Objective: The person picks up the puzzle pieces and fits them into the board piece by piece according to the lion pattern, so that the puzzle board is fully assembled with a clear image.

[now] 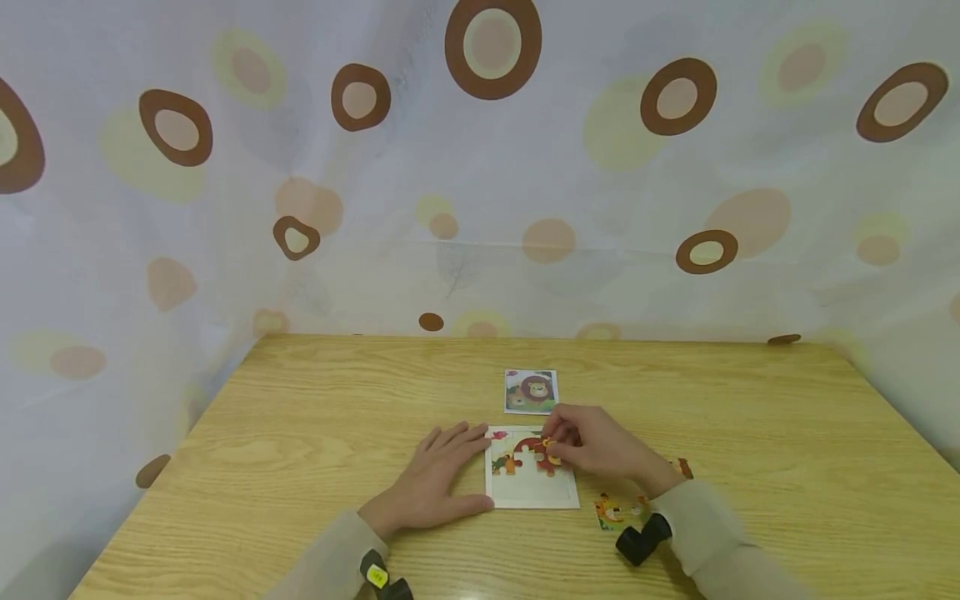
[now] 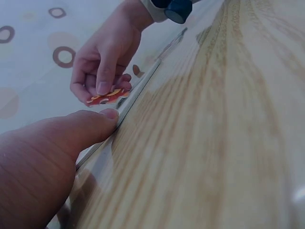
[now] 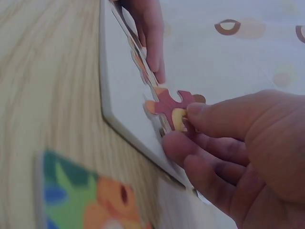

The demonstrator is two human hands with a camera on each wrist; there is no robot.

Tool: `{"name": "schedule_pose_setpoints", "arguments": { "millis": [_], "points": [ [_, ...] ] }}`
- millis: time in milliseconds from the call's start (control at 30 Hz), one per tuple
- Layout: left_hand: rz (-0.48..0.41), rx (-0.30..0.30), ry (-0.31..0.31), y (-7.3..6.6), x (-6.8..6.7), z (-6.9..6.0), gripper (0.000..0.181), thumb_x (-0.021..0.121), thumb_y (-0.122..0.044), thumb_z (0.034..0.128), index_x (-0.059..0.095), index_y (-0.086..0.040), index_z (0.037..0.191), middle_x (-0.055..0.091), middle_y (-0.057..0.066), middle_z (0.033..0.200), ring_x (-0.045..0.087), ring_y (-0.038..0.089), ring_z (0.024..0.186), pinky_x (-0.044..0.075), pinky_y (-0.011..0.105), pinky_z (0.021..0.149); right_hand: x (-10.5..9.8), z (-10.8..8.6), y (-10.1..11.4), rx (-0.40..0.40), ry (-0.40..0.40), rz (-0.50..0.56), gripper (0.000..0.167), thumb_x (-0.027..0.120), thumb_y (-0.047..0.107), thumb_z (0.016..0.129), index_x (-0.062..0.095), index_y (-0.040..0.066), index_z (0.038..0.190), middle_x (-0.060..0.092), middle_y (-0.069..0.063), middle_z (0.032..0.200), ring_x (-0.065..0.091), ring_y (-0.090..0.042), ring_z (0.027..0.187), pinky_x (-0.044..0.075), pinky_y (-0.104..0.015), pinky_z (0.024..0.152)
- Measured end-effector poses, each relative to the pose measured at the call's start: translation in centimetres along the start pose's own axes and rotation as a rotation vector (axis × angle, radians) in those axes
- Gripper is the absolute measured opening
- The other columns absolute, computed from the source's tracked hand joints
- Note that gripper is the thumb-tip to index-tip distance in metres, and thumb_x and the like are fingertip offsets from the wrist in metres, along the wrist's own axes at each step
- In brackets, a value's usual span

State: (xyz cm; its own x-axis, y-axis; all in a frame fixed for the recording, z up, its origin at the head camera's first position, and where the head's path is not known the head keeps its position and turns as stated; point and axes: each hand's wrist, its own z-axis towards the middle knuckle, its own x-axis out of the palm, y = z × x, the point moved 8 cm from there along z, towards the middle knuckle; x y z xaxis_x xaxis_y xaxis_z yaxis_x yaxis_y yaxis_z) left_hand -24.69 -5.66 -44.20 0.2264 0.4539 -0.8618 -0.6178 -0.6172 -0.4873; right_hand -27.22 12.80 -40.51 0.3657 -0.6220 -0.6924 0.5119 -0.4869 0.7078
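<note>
A white-framed puzzle board (image 1: 532,496) lies on the table, with several pieces set along its upper and left parts. My right hand (image 1: 600,446) pinches a dark red and yellow puzzle piece (image 3: 169,107) between thumb and fingers, above the right side of the board. In the left wrist view the same puzzle piece (image 2: 108,98) hangs from the fingertips, tilted. My left hand (image 1: 438,479) lies flat with fingers spread, its fingertips and thumb touching the board's left edge. The thumb (image 2: 90,126) rests at the board's rim.
Behind the board lies a lion picture card (image 1: 531,392). Loose puzzle pieces (image 1: 611,512) lie by my right wrist, one partly hidden behind the forearm. A patterned curtain (image 1: 480,167) hangs around the wooden table (image 1: 337,400).
</note>
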Motion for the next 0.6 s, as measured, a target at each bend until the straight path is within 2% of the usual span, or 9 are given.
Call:
{"name": "schedule_pose_setpoints", "arguments": {
  "millis": [167, 400, 600],
  "points": [
    [-0.004, -0.003, 0.004, -0.1, 0.0, 0.0, 0.075, 0.061, -0.054, 0.0866, 0.039, -0.014, 0.147, 0.029, 0.002, 0.158, 0.021, 0.030, 0.147, 0.010, 0.058, 0.117, 0.7, 0.7, 0.1, 0.033, -0.034, -0.035, 0.008, 0.066, 0.008, 0.090, 0.061, 0.008, 0.096, 0.062, 0.003, 0.079, 0.052, -0.001, 0.062, 0.047, -0.020, 0.056],
    [0.000, 0.000, 0.004, -0.3, -0.1, 0.0, 0.077, 0.061, -0.054, 0.0861, 0.039, -0.014, 0.148, 0.029, 0.002, 0.158, 0.020, 0.029, 0.147, 0.009, 0.057, 0.118, 1.5, 1.0, 0.1, 0.081, -0.067, -0.027, 0.007, 0.067, 0.007, 0.089, 0.061, 0.007, 0.092, 0.059, 0.004, 0.074, 0.048, -0.003, 0.059, 0.044, -0.020, 0.053],
    [0.009, -0.003, -0.001, -0.1, -0.1, 0.0, 0.077, 0.061, -0.055, 0.0860, 0.040, -0.014, 0.147, 0.029, 0.002, 0.158, 0.021, 0.029, 0.147, 0.010, 0.057, 0.118, 1.8, 1.2, 0.6, 0.069, -0.103, -0.080, 0.009, 0.066, 0.006, 0.088, 0.059, 0.006, 0.093, 0.055, 0.005, 0.070, 0.043, -0.001, 0.056, 0.040, -0.019, 0.051]
  ]
}}
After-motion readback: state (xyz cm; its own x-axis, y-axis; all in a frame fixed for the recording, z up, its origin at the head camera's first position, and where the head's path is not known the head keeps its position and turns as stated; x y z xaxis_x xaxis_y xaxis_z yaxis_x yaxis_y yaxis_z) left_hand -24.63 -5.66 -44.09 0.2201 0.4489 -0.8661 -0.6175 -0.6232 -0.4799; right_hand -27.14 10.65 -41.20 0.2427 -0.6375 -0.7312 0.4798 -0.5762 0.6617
